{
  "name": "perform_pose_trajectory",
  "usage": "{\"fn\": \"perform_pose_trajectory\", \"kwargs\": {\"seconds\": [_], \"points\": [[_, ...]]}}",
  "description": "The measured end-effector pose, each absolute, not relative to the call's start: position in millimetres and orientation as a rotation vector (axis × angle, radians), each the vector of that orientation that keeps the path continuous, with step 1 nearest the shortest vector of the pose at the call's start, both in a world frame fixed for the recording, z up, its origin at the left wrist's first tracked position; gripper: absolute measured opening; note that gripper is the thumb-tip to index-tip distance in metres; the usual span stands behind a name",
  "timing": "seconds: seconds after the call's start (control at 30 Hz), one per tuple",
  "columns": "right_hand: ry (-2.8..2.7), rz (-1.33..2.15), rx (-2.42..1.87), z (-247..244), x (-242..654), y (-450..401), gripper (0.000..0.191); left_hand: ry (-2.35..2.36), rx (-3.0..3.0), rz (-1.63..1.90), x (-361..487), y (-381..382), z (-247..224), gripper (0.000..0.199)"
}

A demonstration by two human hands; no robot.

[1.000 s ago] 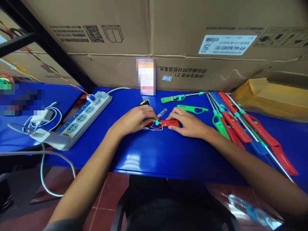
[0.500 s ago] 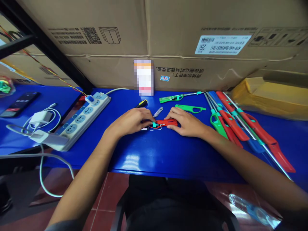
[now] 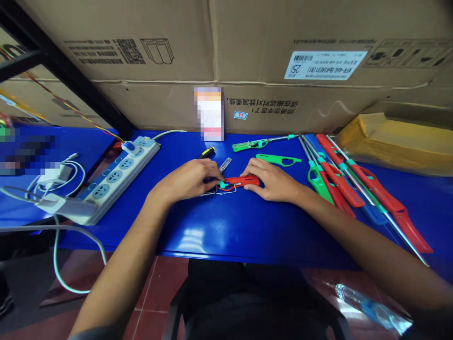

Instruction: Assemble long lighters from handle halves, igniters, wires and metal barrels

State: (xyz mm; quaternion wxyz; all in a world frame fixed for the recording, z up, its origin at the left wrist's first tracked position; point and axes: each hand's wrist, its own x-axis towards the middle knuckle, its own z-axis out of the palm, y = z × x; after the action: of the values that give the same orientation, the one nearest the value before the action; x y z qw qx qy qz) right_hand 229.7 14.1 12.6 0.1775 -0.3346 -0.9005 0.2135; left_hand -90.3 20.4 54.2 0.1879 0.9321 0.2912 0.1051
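Note:
An opened red long-neck lighter casing lies on the blue table between my two hands, with its inner parts and a thin white wire showing. My left hand is closed at its left end, fingertips at a small teal part. A thin metal tube pokes out below those fingers. With fingers and thumb, my right hand grips the casing's right end. Just behind are a clear plastic piece and a loose green casing half. My fingers hide both ends of the red casing.
A green lighter with exposed parts and a screwdriver lie farther back. Several lighters are heaped at right, near a yellow-taped box. At left sits a power strip with plugs and cables. A large cardboard box stands behind.
My left hand has shifted slightly left and more of the thin metal tube shows below it. My right hand keeps its grip on the casing. The whole view has shifted slightly.

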Motion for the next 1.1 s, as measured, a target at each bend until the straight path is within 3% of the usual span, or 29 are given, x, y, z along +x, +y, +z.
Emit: {"fn": "perform_pose_trajectory", "kwargs": {"seconds": [1.1], "points": [[-2.466, 0.596, -0.945, 5, 230, 16, 0.015, 0.902, 2.522, 0.442, -74, 20, 42, 0.012]]}}
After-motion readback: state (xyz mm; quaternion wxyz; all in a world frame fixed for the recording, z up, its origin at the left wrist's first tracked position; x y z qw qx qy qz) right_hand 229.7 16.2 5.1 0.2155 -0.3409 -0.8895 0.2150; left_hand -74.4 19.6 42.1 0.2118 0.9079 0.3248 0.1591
